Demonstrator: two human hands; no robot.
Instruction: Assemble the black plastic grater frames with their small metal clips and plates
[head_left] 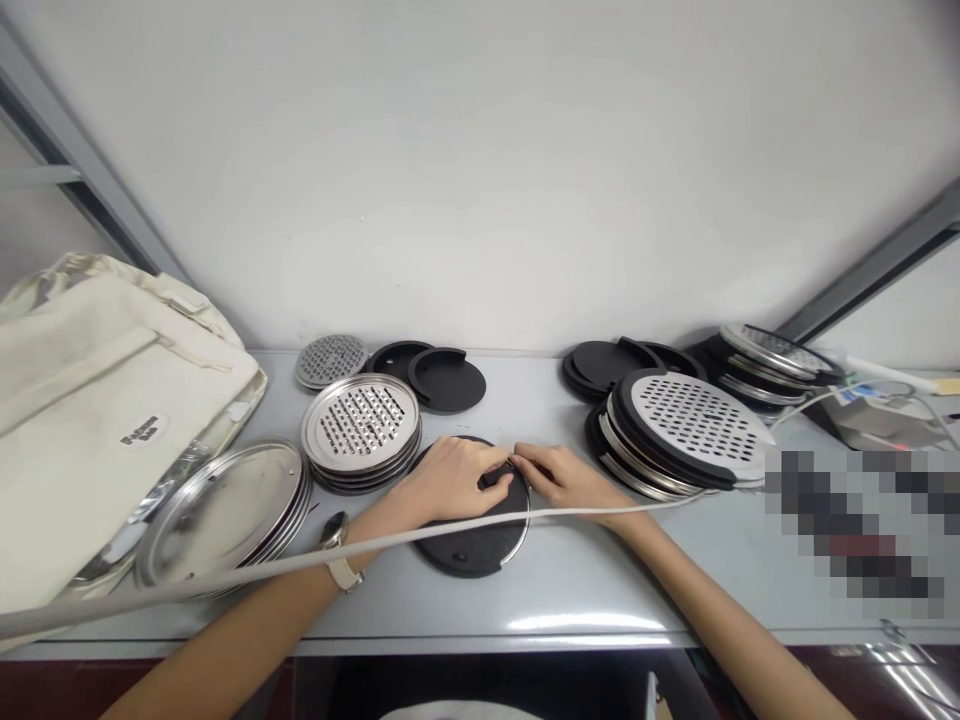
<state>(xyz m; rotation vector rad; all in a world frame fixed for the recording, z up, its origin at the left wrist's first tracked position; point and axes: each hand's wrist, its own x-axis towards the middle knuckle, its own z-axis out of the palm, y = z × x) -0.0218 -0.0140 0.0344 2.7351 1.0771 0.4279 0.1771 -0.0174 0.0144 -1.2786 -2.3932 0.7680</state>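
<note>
A black round plate (469,550) lies on the table in front of me, with a thin metal rim showing along its right edge. My left hand (459,482) rests over its upper part, fingers bent and thumb on the black surface, reaching to the right edge. Close against those fingertips, my right hand (564,478) pinches at the same edge of the plate. What lies right between the fingertips is too small to make out. Just left of the plate stands a stack of metal grater discs (361,424). On the right, a perforated grater disc (697,420) in a black holder tops another stack.
A pale cable (285,562) crosses in front of both forearms. Plain metal discs (232,510) are stacked beside a cream bag (97,420) at left. Black discs (448,380) and a small grater disc (331,360) lie by the wall. More discs (772,360) are piled far right.
</note>
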